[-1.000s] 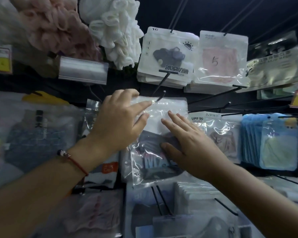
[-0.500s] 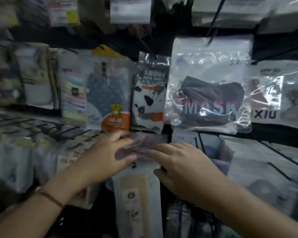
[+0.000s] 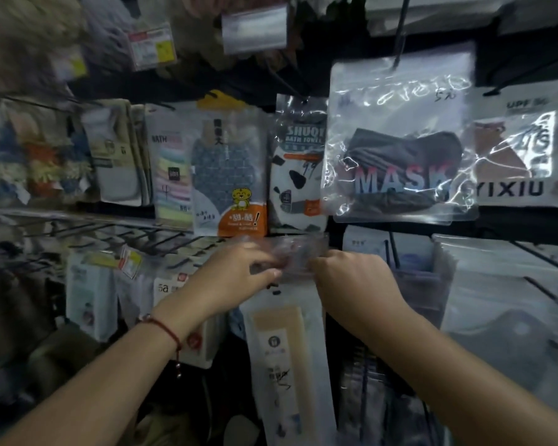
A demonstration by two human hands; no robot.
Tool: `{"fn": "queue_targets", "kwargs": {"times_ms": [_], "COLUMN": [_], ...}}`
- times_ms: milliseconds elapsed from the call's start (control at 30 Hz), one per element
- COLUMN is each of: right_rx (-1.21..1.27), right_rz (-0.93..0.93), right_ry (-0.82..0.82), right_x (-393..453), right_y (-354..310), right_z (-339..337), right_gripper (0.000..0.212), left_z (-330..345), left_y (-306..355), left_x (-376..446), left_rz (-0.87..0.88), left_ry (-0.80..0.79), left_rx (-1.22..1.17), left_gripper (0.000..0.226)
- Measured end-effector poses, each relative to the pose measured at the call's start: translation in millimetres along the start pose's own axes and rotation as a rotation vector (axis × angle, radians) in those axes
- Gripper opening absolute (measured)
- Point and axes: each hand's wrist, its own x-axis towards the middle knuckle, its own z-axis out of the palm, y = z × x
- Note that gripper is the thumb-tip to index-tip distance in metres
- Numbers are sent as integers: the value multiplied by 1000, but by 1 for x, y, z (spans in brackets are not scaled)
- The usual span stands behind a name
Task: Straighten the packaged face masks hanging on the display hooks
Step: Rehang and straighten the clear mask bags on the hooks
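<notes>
I hold both hands on a small clear crinkled plastic packet point(image 3: 298, 255), directly below the cow-print bath towel pack point(image 3: 298, 175). Left hand point(image 3: 239, 278) and right hand point(image 3: 351, 278) fingers pinch its ends; long axis horizontal, hands equally near.

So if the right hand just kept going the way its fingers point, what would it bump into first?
The right hand points up and to the left and already pinches a clear packet together with the left hand. Beyond that, probably the cow-print bath towel pack, though depth is unclear.
</notes>
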Motion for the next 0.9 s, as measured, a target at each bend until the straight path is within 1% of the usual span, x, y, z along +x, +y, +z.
{"fn": "queue_targets", "kwargs": {"times_ms": [67, 133, 167, 267, 333, 400, 467, 533, 567, 633, 667, 700, 733, 800, 833, 867, 900], "right_rx": [12, 37, 60, 96, 110, 160, 207, 242, 269, 339, 367, 382, 385, 376, 376, 375, 372], "right_rz": [8, 12, 14, 8, 21, 25, 44, 81, 103, 127, 126, 122, 114, 81, 63, 47, 31], "right_ry": [21, 83, 123, 217, 264, 318, 375, 435, 465, 528, 554, 571, 579, 588, 598, 611, 625], "right_x": [0, 0, -1, 0, 0, 1, 1, -3, -5, -9, -12, -14, -18, -26, -31, -36, -40], "right_y": [-1, -2, -3, -2, -4, -8, -11, -13, -15, -22, -26, -32, -38, -52, -60, -69, -77], "right_z": [1, 5, 8, 13, 17, 18, 18, 20, 21, 26, 28, 30, 32, 39, 44, 49, 55], "right_gripper": [19, 21, 23, 23, 30, 26, 20, 22, 23, 27, 29, 31, 32, 33, 33, 32, 31], "left_z": [2, 5, 7, 8, 8, 7, 7, 6, 4, 0, 0, 1, 3, 7, 7, 8, 7], "left_y": [-3, -5, -7, -15, -20, -22, -24, -28, -29, -31, -35, -39, -41, -47, -47, -48, -47], "left_x": [-1, -3, -4, -9, -14, -22, -30, -43, -50, -63, -66, -69, -72, -74, -79, -78, -79], "left_rz": [59, 148, 197, 290, 353, 385, 321, 116, 6, -181, -269, -344, -384, -390, -374, -366, -372], "left_ry": [10, 95, 157, 317, 408, 471, 497, 543, 595, 688, 684, 627, 527, 322, 255, 211, 180], "left_rx": [131, 276, 309, 233, 172, 102, 18, -79, -164, -407, -574, -762, -981, -1377, -1500, -1581, -1609], "left_gripper": [29, 32, 33, 28, 24, 23, 25, 37, 43, 48, 49, 52, 60, 80, 84, 82, 75]}}
